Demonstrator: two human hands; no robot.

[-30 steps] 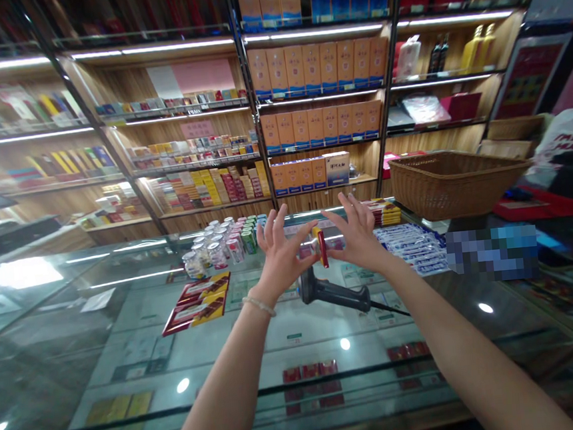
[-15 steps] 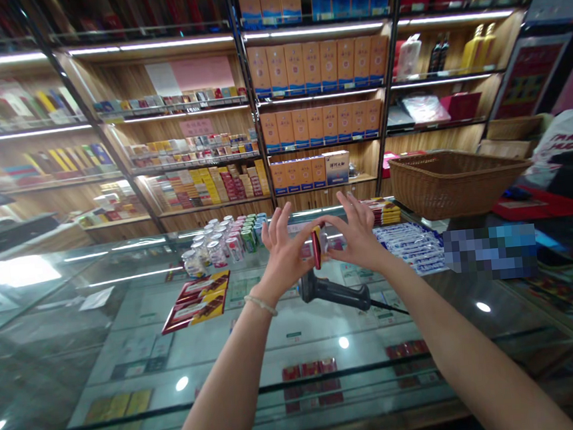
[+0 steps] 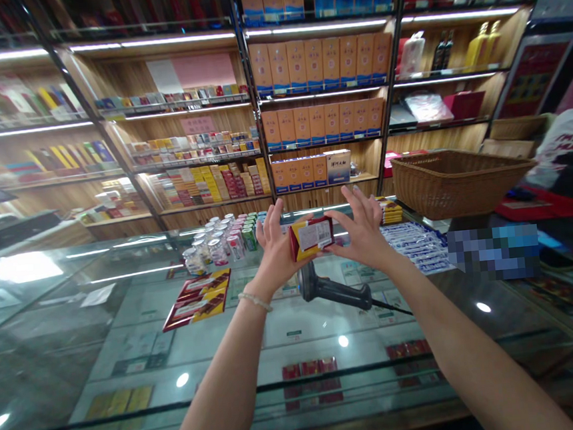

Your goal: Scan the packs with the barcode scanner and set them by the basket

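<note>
1. the red-and-yellow packet is held up between both hands above the counter, just beyond the scanner; it is a flat, glossy oblong, its pale printed panel and barcode facing the wearer.
2. the left hand grips the packet's left end, thumb low and forefinger behind or along the edge – the exact contact is partly hidden – while the other fingers stand raised and loosely spread.
3. the right hand has the right end between thumb and forefinger, parted only by about the packet's narrow side; its remaining fingers fan upward, free of it.
4. a pale beaded bracelet rings the left wrist.
5. below the hands lies the scanner, dark matte plastic with a rounded head, a thick handle and a thin black cord.
6. it rests on the counter, smooth clear glass with bright reflections.
7. to the left, flat shiny bars in red and yellow wrappers; behind them, small rounded containers in rows.
8. to the right, slim blue-and-white sticks in glossy film, and a woven wicker basket with flared sides.
</note>
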